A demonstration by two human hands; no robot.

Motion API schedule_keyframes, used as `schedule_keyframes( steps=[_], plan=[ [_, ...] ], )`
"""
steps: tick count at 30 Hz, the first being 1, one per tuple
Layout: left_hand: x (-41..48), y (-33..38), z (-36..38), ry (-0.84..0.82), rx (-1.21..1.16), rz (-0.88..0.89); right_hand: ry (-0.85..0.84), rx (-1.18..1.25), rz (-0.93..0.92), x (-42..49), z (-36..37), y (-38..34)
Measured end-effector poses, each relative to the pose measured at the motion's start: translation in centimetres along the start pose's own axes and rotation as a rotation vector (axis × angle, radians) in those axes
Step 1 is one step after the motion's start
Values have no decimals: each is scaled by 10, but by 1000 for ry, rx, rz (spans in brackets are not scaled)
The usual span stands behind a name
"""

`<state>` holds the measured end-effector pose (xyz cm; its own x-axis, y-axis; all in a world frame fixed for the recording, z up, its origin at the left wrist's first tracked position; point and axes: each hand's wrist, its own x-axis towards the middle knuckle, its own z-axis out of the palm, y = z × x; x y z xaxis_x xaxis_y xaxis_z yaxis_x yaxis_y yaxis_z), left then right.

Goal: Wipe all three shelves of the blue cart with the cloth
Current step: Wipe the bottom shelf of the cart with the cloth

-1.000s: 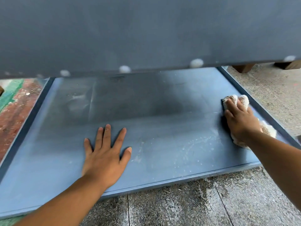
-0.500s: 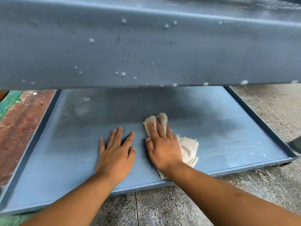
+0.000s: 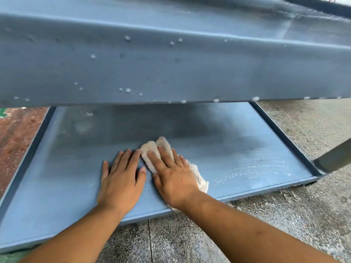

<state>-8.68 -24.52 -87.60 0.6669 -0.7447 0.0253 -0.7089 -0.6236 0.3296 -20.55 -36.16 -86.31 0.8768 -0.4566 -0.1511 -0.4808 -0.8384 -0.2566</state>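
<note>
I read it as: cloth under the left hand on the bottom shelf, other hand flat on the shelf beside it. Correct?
Not quite. The head view shows the cloth under the right hand, not the left. The left hand is the one lying flat on the bottom shelf beside it.

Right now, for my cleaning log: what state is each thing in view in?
bottom shelf, wet, streaky at right.
upper shelf, droplets on its front lip.
cloth, bunched, lying on the bottom shelf.
right hand, flat, pressing the cloth.
left hand, flat, fingers straight, resting on the bottom shelf.
</note>
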Motion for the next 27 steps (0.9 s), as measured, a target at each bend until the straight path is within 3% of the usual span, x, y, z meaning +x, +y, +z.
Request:
schedule_keyframes(
  steps=[9, 15, 22, 27],
  plan=[
    [6, -4, 7, -57, 169, -47, 130, -73, 169, -32, -26, 141],
    [6, -2, 6, -82, 194, -64, 198, -174, 155, -52, -47, 237],
    [5, -3, 4, -87, 198, -71, 152, -69, 388, -86, -71, 320],
    [6, -5, 5, -101, 204, -58, 200, -32, 424, -96, -80, 337]
  ],
)
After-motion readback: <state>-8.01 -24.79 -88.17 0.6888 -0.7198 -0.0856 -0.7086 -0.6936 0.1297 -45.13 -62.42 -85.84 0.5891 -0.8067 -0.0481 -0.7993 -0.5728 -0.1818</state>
